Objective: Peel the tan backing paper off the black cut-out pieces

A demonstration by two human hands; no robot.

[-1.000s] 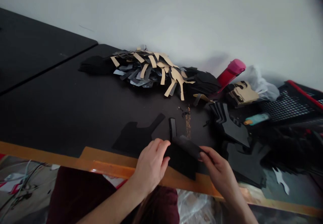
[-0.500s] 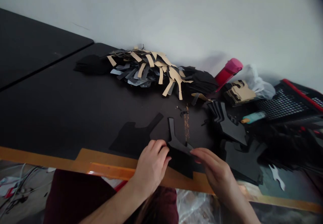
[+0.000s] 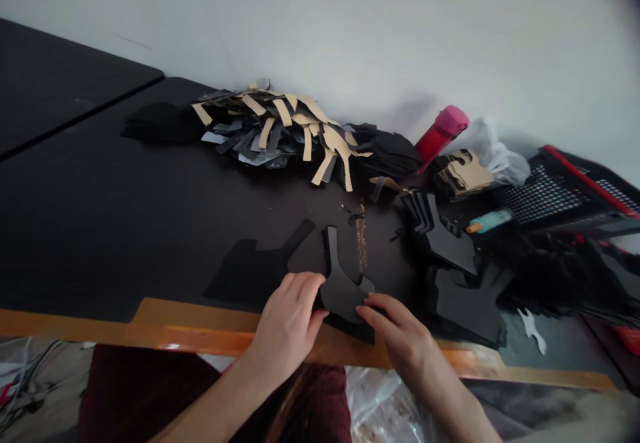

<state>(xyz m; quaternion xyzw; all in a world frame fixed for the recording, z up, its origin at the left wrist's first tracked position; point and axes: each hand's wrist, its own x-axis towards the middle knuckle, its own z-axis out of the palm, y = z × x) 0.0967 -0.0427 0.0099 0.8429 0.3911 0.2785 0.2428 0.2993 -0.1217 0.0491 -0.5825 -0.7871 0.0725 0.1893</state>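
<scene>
From where I stand, the grey piece [image 3: 345, 295] lies between the two hands near the front edge of the table [image 3: 200, 210], its narrow arm pointing away from the person. The right hand [image 3: 407, 336] has its fingertips drawn close together, pinching the piece's right edge. The left hand [image 3: 290, 316] is at the opposite edge, fingers bent and thumb a little apart; whether it grips or merely touches is hard to tell, as the fingertips hide the contact.

Dark material shows under the grey piece. Just left of it, a flat black piece [image 3: 250, 266] lies on the table, and beyond its arm a speckled gold strip [image 3: 361, 240] runs toward the wall [image 3: 320, 30]. Brown tape [image 3: 200, 340] covers the table's front edge.

Against the wall sits a heap of tan and grey scraps [image 3: 280, 126], with a pink-capped red bottle [image 3: 443, 133] to its right, then tan cutouts [image 3: 465, 173], a clear bag [image 3: 503, 160] and a red-rimmed black basket [image 3: 550, 193]. Nearer are a teal tube [image 3: 493, 220], stacked dark cutouts [image 3: 467, 303] and a small white piece [image 3: 533, 330].
</scene>
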